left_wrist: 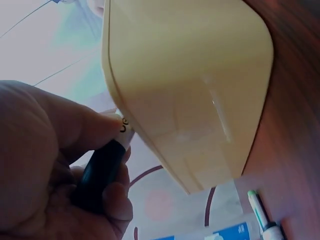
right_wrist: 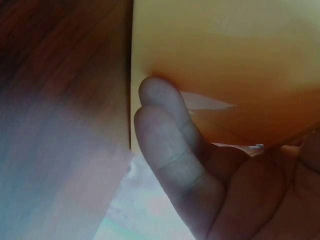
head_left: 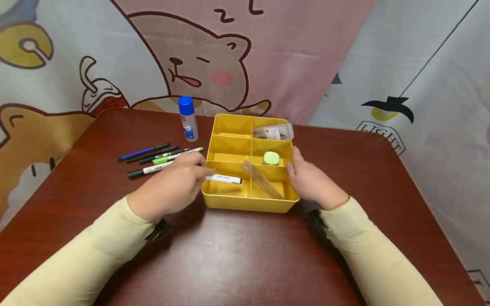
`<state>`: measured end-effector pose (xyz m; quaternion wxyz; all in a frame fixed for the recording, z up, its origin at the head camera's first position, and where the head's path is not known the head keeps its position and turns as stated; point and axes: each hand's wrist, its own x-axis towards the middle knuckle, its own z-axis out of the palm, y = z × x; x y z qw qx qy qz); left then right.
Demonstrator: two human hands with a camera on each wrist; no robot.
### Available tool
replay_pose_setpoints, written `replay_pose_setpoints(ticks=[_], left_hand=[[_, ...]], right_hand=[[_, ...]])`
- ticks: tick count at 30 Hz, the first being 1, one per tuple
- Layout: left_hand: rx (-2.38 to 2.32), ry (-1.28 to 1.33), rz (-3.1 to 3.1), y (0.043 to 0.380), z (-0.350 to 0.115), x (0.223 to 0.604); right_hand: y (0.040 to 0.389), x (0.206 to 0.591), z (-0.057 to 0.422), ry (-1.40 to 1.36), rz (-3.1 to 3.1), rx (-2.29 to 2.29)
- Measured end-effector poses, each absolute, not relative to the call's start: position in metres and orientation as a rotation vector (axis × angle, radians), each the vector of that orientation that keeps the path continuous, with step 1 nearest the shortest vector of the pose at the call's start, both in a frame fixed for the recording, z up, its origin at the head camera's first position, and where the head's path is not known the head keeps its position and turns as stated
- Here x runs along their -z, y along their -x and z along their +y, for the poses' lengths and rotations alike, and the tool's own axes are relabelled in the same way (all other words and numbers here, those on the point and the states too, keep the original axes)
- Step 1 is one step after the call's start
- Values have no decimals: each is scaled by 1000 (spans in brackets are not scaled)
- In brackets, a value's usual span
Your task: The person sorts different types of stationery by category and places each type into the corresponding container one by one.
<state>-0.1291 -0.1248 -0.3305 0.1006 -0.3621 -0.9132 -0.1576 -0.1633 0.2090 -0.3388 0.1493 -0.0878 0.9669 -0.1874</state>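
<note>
In the head view, my left hand (head_left: 172, 182) pinches a white marker (head_left: 223, 179) with dark ends, over the front left compartment of a yellow organizer box (head_left: 250, 205). The left wrist view shows the marker's black end (left_wrist: 100, 175) inside my fingers, its white barrel against the box rim. My right hand (head_left: 311, 180) holds the box's right wall, thumb at the rim, fingers (right_wrist: 165, 140) along the outside. Inside the box, a wooden ruler (head_left: 262, 179) leans in the front right compartment, a pale green block-shaped item (head_left: 271, 158) sits behind it, and a clear plastic case (head_left: 273, 132) lies at the back right.
Left of the box lie several pens (head_left: 143, 151) and another white marker (head_left: 149, 170) with a black cap. A glue stick (head_left: 188, 119) with a blue cap stands at the back left. The brown table (head_left: 229, 255) meets a printed cloth (head_left: 298, 63) behind.
</note>
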Motion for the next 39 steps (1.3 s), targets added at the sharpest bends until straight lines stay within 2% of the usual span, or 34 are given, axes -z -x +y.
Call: replay_pose_setpoints(ticks=[14, 21, 26, 30, 34, 39], left_hand=[[386, 1120, -2695, 136, -95, 337], [430, 1131, -2698, 138, -96, 338], [625, 1063, -2813, 139, -118, 333], [720, 885, -2885, 142, -146, 330], [664, 639, -2965, 145, -176, 331], [510, 457, -3056, 145, -209, 336]], right_hand=[[159, 337, 217, 214, 2772, 533], [159, 337, 221, 196, 2770, 532], [161, 339, 217, 220, 2766, 525], [162, 340, 214, 235, 2769, 515], [163, 340, 211, 247, 2772, 519], [165, 340, 208, 255, 2769, 523]])
